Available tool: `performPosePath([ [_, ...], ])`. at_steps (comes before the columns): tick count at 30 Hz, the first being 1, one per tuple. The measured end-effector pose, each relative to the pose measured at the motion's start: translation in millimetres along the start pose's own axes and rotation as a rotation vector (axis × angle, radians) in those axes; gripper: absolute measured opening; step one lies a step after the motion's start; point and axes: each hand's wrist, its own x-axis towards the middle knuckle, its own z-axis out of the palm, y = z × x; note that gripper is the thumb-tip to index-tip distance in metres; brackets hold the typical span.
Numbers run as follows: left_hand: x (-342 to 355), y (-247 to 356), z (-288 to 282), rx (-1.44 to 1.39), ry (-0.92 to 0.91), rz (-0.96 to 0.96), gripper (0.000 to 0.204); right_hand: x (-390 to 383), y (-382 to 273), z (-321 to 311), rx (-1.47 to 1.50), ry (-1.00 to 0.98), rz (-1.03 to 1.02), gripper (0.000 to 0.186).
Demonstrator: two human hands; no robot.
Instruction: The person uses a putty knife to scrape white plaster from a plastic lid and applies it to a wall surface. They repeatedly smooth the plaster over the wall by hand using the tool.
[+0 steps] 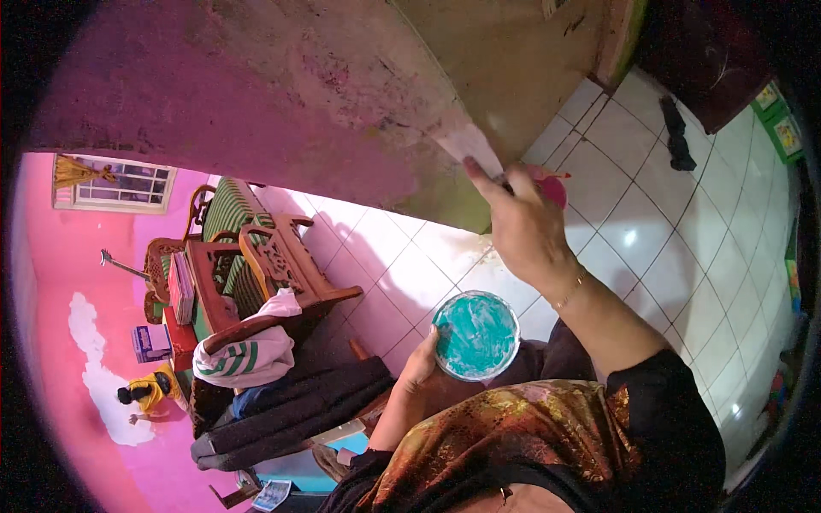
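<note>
I saw the right hand's [528, 229] grip squeezed round a scraper [472, 149] on the wall [256, 94]. The left hand [414, 374] clutched a paste tub [457, 325]. Pale smears [434, 120] showed; lots looked undone.

Blocked ahead by the patchy wall [256, 103], open to the right over the tiled floor [637, 201].
Passable between the right hand [528, 235] and the tub [477, 338]; hemmed in on the left by carved wooden seating [280, 258] and draped garments [295, 410]; interrupted on the floor, beyond the right hand, by a dark item [678, 141].
</note>
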Motion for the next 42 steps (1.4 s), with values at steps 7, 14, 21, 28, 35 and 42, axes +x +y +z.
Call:
performPosePath([
  [7, -0.8, -7.2, 8.7, -0.190, -0.217, 0.005, 0.066, 76.8, -82.2, -43.9, 0.042, 0.448, -0.273, 0.047],
  [14, 2.7, -9.6, -5.5, -0.130, -0.048, -0.003, 0.062, 34.9, -30.5, -1.5, 0.087, 0.121, -0.163, 0.047],
  [21, -9.5, -0.6, 7.0, 0.016, 0.073, 0.010, 0.062, 54.8, -75.7, -62.8, 0.102, 0.171, -0.195, 0.047],
  [28, -21.0, 9.7, 25.4, -0.134, -0.118, -0.003, 0.069, 54.6, -33.5, -24.8, 0.013, 0.161, -0.222, 0.045],
  [35, -28.5, 10.3, 25.6, -0.242, -0.195, -0.059, 0.071, 59.6, -71.2, -68.2, 0.102, 0.132, -0.200, 0.043],
  [42, -29.3, 12.3, 40.9, -0.327, -0.331, -0.033, 0.073, 70.8, -63.5, -52.2, 0.103, -0.013, -0.176, 0.040],
])
